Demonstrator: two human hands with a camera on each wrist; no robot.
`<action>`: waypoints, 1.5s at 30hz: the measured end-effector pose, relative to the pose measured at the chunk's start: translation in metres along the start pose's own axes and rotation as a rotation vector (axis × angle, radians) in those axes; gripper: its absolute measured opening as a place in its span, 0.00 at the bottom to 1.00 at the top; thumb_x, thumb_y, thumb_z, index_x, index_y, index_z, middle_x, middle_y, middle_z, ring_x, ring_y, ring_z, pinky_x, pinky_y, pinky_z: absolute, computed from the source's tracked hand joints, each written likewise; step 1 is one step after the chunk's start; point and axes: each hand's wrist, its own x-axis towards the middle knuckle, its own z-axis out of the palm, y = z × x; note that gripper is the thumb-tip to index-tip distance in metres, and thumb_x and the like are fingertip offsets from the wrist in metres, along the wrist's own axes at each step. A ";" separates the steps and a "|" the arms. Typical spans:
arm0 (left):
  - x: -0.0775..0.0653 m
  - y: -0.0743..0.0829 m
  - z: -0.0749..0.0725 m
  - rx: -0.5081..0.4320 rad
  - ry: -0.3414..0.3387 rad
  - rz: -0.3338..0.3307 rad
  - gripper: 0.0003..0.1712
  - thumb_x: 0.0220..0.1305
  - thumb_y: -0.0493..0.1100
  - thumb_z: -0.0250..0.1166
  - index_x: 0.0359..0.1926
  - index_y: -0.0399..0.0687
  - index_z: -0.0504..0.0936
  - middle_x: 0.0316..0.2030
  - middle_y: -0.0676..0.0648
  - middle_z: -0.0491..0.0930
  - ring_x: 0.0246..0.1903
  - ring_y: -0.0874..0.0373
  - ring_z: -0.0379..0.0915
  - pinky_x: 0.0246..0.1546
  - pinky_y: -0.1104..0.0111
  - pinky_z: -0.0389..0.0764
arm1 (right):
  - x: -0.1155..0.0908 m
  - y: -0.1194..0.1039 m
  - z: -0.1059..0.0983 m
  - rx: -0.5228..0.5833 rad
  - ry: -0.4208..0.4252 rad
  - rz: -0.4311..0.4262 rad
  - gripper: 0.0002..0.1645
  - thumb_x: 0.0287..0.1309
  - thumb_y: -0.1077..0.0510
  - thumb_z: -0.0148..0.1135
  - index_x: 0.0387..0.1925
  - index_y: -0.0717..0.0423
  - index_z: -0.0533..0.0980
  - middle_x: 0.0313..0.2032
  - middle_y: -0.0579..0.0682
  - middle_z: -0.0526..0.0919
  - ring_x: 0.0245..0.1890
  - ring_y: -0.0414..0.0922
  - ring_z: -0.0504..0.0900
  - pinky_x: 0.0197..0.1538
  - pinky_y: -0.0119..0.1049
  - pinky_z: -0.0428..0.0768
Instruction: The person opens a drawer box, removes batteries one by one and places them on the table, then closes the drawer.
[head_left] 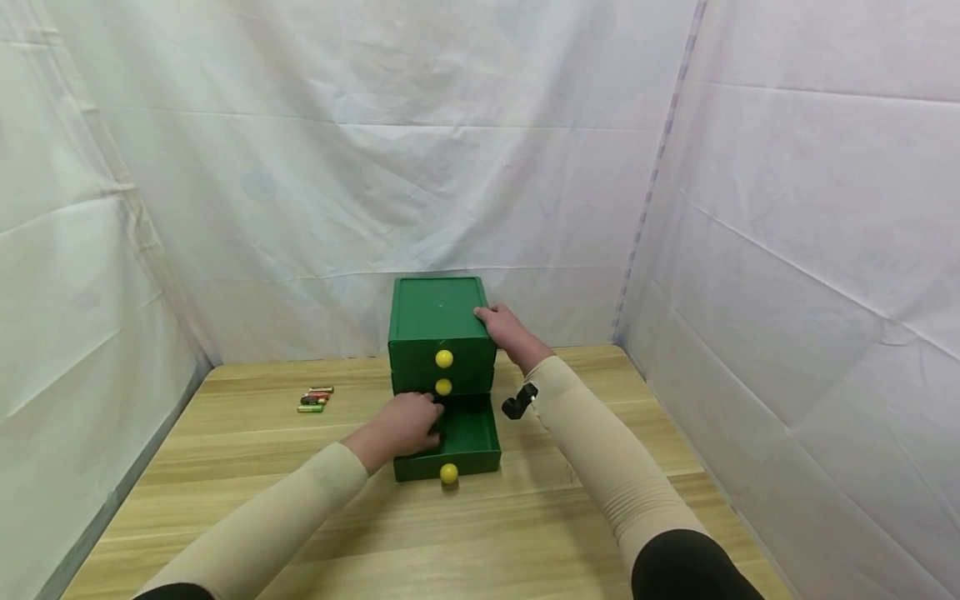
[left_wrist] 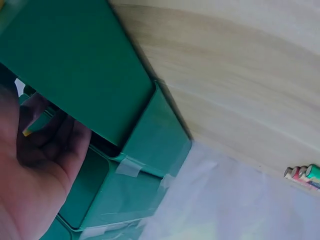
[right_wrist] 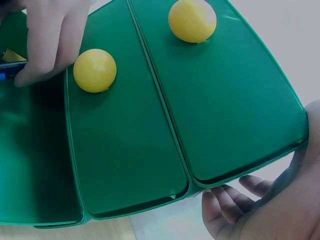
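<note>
A green drawer cabinet (head_left: 441,308) with yellow round knobs stands at the back of the table, its bottom drawer (head_left: 472,433) pulled out. My left hand (head_left: 405,423) reaches into that drawer at its left side, fingers bent. Beside its fingertips in the right wrist view shows a small black-and-blue battery (right_wrist: 11,69), partly cut off by the frame edge. My right hand (head_left: 513,332) holds the cabinet's top right edge, thumb on top. In the right wrist view its fingers (right_wrist: 227,202) lie along the cabinet's side. The upper two drawers are closed.
Several small batteries (head_left: 315,399) lie in a group on the wooden table (head_left: 247,450), left of the cabinet. Pale sheeting (head_left: 315,200) hangs behind the table and on both sides. A black strap end (head_left: 519,402) sticks out from the right wrist.
</note>
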 end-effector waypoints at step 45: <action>-0.072 -0.048 -0.060 -0.396 0.213 -0.325 0.14 0.62 0.54 0.67 0.41 0.51 0.85 0.38 0.52 0.79 0.33 0.58 0.76 0.38 0.59 0.81 | 0.000 0.000 0.000 0.011 -0.007 0.007 0.45 0.74 0.35 0.47 0.75 0.60 0.51 0.68 0.61 0.63 0.67 0.57 0.68 0.68 0.54 0.68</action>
